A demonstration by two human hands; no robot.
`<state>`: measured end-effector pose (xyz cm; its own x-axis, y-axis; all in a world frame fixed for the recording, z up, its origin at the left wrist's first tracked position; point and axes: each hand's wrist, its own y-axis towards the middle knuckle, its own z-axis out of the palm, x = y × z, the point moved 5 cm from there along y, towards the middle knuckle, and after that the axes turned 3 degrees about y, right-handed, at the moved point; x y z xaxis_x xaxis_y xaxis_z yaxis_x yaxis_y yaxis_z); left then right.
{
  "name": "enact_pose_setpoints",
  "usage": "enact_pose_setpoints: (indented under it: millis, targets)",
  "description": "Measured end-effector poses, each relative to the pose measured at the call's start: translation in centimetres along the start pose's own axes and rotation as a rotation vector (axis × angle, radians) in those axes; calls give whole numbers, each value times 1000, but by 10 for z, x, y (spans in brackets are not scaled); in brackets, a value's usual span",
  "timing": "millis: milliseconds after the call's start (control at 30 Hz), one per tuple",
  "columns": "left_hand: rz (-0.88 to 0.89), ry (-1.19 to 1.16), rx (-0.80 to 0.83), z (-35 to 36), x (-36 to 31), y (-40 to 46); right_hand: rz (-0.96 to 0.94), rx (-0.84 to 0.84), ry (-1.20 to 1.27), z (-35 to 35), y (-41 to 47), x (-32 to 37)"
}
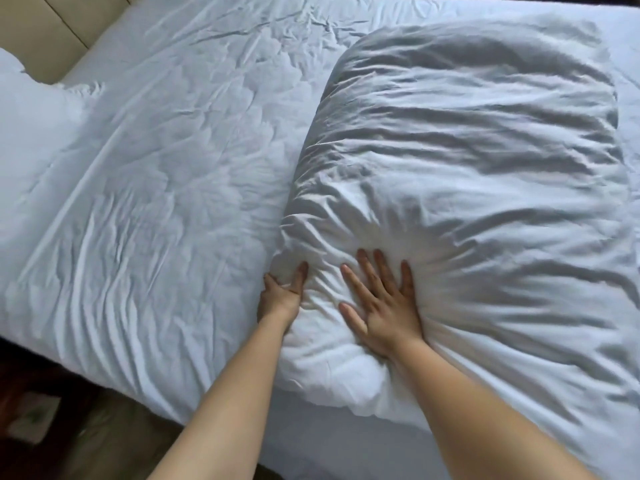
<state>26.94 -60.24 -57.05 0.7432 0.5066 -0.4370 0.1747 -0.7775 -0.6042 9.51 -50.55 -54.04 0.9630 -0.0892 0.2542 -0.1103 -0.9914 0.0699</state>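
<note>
1. Nearest, around 6 o'clock: the right hand (381,306) lies flat on the duvet (467,168), fingers straight and spread. My guess is it's pressing the puff down so the bundle doesn't spring up.
2. At its 9 o'clock, the left hand (282,296) grips the duvet's left edge, thumb on top and fingers curled round the fold, probably to tug that side square.
3. The duvet itself sits folded and bulky on the right half of the bed, running from 6 up to 1 o'clock.
4. A wrinkled sheet (156,185) covers the left half.
5. Far off at 9–10 o'clock there's a pillow (27,116), with a beige headboard (45,29) behind it.
</note>
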Motion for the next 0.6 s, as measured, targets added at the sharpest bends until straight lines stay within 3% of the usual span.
enact_pose_setpoints:
  millis: [300,467,600]
  targets:
    - [-7,-183,26,3,10,7,12,-63,18,5,0,-5]
    - [36,-217,59,-2,10,6,86,9,-9,1,-4,0]
    - [49,-271,122,-8,8,-2,251,107,16,-6,-9,4]
